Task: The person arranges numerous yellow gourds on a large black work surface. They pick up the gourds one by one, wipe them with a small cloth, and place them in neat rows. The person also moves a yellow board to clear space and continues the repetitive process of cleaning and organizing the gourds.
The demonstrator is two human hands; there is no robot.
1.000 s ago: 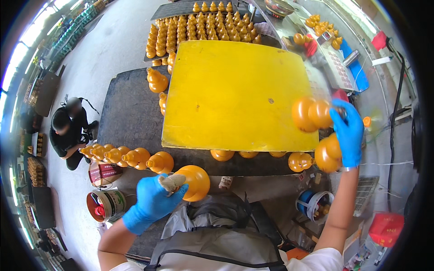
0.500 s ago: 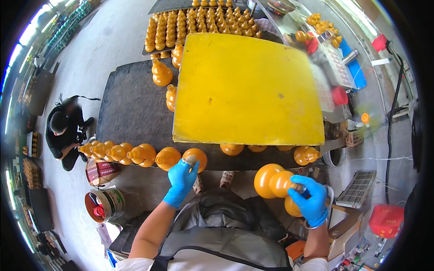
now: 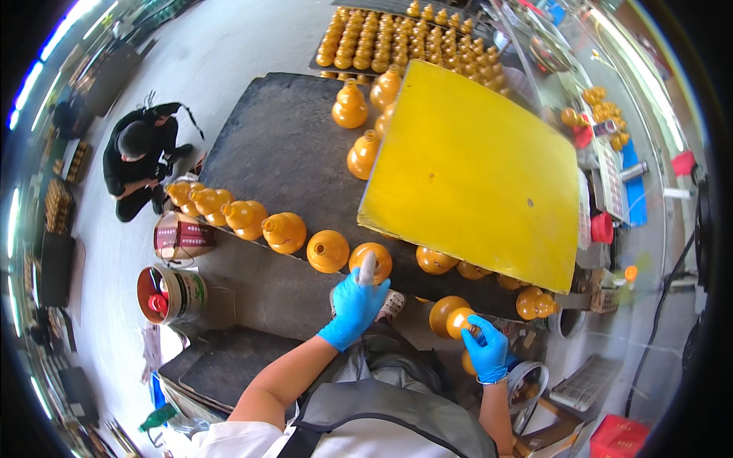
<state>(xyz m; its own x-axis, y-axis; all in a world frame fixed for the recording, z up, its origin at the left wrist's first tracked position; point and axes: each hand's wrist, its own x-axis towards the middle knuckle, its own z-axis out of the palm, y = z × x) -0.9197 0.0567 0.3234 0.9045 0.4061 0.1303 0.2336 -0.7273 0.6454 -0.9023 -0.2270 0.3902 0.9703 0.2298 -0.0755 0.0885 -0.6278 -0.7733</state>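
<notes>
My left hand (image 3: 355, 307), in a blue glove, closes on a narrow pale thing (image 3: 367, 269) whose kind I cannot make out. It overlaps the mouth of an orange gourd-shaped bottle (image 3: 382, 263) at the table's near edge; whether they touch is unclear. In my gloved right hand (image 3: 486, 349), another gourd-shaped bottle (image 3: 450, 316) is gripped by its neck end, tilted with its wide base away from me. Left of my left hand, a row of similar bottles (image 3: 284, 233) follows the edge of the black table (image 3: 267, 145).
A yellow board (image 3: 473, 175) covers the table's right part, with bottles under its near edge. Many bottles (image 3: 412, 42) fill a tray beyond. At left, a person (image 3: 137, 160) in black crouches beside a carton (image 3: 183, 235). An open bucket (image 3: 172, 294) stands nearer.
The view has turned and shifted, so the table and board appear slanted. My left hand has gone to the row's last bottle on the right. My right hand still holds its bottle, now lower.
</notes>
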